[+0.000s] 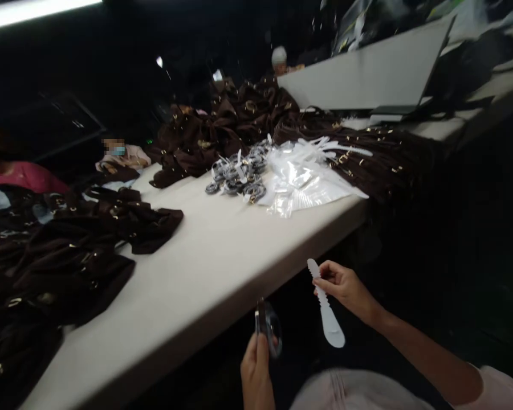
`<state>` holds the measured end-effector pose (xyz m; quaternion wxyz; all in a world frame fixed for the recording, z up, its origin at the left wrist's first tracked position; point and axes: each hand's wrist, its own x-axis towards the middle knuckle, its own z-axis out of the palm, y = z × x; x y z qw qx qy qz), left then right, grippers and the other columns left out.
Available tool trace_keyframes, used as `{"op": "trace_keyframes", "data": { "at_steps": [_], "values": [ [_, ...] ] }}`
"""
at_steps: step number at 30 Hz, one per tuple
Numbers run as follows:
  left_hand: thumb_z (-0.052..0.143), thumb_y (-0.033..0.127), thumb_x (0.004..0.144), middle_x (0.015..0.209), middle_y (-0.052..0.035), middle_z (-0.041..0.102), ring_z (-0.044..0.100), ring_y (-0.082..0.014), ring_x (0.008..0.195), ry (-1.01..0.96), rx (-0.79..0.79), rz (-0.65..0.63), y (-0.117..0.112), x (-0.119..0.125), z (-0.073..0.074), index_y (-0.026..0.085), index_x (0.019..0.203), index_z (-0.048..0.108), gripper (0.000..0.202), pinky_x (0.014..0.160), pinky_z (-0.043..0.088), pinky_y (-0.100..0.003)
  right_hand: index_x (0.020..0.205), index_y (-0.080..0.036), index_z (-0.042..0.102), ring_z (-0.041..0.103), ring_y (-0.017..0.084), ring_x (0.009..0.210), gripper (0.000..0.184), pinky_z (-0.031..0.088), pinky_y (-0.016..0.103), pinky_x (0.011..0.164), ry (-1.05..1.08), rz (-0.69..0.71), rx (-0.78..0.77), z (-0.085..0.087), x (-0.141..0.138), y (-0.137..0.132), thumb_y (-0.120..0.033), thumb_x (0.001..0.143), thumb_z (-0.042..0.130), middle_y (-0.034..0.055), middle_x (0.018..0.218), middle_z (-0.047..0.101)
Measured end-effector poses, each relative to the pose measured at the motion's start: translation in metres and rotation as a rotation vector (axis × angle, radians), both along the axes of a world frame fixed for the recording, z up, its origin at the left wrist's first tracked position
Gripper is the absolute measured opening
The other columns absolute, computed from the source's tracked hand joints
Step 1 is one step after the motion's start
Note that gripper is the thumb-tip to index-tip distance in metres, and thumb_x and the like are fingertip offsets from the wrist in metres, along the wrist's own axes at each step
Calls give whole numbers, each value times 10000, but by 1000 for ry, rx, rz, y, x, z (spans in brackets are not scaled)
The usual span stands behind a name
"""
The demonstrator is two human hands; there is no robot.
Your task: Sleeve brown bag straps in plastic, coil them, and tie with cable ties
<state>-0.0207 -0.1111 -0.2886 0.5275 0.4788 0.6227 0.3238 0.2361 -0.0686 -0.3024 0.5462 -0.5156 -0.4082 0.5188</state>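
Observation:
Just in front of the table's near edge, my left hand (257, 364) is closed around a coiled dark strap (262, 319) with metal hardware, which looks wrapped in clear plastic. My right hand (341, 286) pinches a white strip (327, 313) with notched edges and a wide rounded end, between thumb and fingers. The strip hangs at a slant, apart from the coil. Beyond both hands, several similar wrapped coils (241, 173) lie heaped on the table, some with white strips on them. Beside that heap lie clear plastic bags (299, 176) and more white strips (346, 149).
The long pale table (196, 250) runs diagonally across the view. Dark brown straps (380, 154) with gold hardware overhang its right side. Dark brown fabric items (81, 245) are piled at left, more (226, 122) behind. A white panel (367, 74) stands at the back. Other people sit across the table.

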Motion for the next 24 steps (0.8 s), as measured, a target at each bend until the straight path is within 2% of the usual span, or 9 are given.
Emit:
{"op": "trace_keyframes", "data": {
  "at_steps": [2,5,7,10,13,16,21,24],
  "values": [
    [446,619,909,832,-31,619,535,-186,813,-4,122,65,5,11,3,186,838,627,475,773,436,-290,821,-194,533,607,179,653,453,509,291,597,58,-29,-72,-18,-32,-22,-582,736,751,7,721,610],
    [472,542,931,809,-19,594,506,-160,769,-31,128,23,7,24,3,177,853,620,402,752,409,-259,819,-196,557,579,165,678,421,508,281,604,-21,-178,-57,-31,-54,-39,-580,774,724,13,764,589],
    [476,519,938,800,-10,588,499,-150,755,-83,78,17,6,27,0,175,845,615,383,740,400,-247,844,-203,550,553,145,603,390,495,267,541,-49,-230,-52,-30,-56,-43,-570,827,679,1,721,567],
    [474,510,944,813,-8,590,493,-141,764,-179,21,56,1,28,-10,170,827,611,384,749,396,-239,880,-205,522,581,147,559,380,534,274,511,33,-251,-49,-22,-53,-43,-558,854,658,-4,687,577],
    [484,505,942,839,-20,592,491,-145,795,-210,18,98,-2,27,-19,160,825,617,387,783,395,-245,887,-190,525,667,185,683,382,611,319,619,135,-206,-51,-15,-56,-45,-530,838,691,23,772,616],
    [503,493,937,837,-17,586,487,-144,803,-215,10,139,-2,28,-19,160,834,615,367,789,388,-247,866,-175,542,684,177,712,337,620,314,660,147,-119,-74,-14,-64,-50,-477,852,692,30,829,617],
    [487,462,954,833,-4,575,481,-138,804,-181,61,173,2,28,-14,169,835,591,333,776,376,-240,775,-181,503,672,163,681,310,597,280,602,196,-19,-107,-14,-70,-58,-408,831,705,30,831,631],
    [493,465,951,835,-6,577,484,-137,807,-189,71,185,5,27,-13,166,833,592,336,776,378,-240,831,-181,544,655,161,615,276,577,276,577,187,-23,-128,-12,-68,-57,-403,816,706,19,721,649]
  ]
}}
